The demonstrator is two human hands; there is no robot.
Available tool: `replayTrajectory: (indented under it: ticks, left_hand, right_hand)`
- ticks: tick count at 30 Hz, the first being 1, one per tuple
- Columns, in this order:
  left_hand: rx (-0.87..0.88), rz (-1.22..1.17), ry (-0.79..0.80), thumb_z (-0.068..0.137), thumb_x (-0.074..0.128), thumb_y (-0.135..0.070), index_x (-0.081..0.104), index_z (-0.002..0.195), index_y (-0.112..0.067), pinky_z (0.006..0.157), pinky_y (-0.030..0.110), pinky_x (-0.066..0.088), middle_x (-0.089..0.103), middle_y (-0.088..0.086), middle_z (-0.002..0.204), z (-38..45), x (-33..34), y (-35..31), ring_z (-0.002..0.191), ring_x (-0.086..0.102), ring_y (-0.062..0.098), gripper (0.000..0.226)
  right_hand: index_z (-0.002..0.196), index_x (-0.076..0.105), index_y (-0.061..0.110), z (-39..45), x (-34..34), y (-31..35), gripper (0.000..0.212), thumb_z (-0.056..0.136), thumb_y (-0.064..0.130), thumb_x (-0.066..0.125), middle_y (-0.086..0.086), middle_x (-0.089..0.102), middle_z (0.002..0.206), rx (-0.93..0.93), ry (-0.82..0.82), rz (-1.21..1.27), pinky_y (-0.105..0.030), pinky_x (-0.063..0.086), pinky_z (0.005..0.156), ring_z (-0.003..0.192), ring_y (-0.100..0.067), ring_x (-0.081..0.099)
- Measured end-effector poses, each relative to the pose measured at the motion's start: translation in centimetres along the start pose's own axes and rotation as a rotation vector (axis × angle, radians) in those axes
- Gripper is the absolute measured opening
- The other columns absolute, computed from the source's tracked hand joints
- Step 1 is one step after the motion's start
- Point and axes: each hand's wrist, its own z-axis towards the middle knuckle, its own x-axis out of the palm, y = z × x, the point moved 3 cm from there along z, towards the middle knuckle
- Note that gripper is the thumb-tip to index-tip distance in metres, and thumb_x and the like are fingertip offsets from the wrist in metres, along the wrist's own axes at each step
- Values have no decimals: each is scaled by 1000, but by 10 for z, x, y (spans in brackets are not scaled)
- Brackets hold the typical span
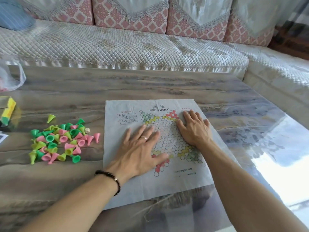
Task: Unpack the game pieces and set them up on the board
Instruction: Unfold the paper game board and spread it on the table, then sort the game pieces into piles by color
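A paper game board (120,181) with a star of small circles lies flat on the table in front of me. My left hand (140,148) presses on its left half with fingers spread and straight. On the upper right part of the star lies my right hand (194,129), also flat. A heap of game pieces (58,141), small cones in green, pink and yellow-green, sits loose on the table left of the board. One yellow-green cone (50,118) lies apart above the heap. No piece stands on the board.
A yellow and green box (7,113) lies at the left edge, with a clear plastic bag (11,77) behind it. The table (150,84) is glossy wood-grain. A quilted sofa (117,44) runs along its far side and right.
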Motion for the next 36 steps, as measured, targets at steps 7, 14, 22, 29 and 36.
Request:
replayTrajectory:
  ticks: [7,14,22,29,36]
  left_hand:
    - [-35,30,37,69,17,-93,0,154,-23,116,53,-9,-9,-6,161,-19,-7,0,146,-16,15,111]
    - [-19,62,58,55,12,-100,-9,153,-25,117,53,-10,-16,-1,160,-37,-5,13,145,-21,23,125]
    - [-53,54,72,60,18,-97,-9,153,-28,117,52,-10,-16,0,160,-56,-8,17,145,-21,23,119]
    - [-16,74,62,57,8,-97,-2,154,-26,118,50,-7,-11,4,161,-73,-7,25,147,-16,24,120]
    - [-23,33,36,64,5,-88,1,154,-26,118,47,-10,-9,0,162,-107,-12,34,147,-15,17,110]
  right_hand:
    - [140,37,22,-39,-10,55,46,99,41,28,-2,32,153,-181,-33,126,-44,23,114,142,-20,28]
    - [152,12,32,-78,-7,-6,66,94,63,18,4,4,162,11,113,61,-44,4,119,148,-16,1]
    - [149,21,27,-102,-14,39,60,96,56,25,-2,7,161,-34,118,116,-52,5,118,148,-22,6]
    - [148,17,37,-137,-14,0,60,94,62,17,7,8,161,12,99,42,-43,8,117,147,-16,4]
    - [150,14,26,-150,-20,6,63,96,58,19,-5,3,162,174,127,72,-52,4,118,148,-27,0]
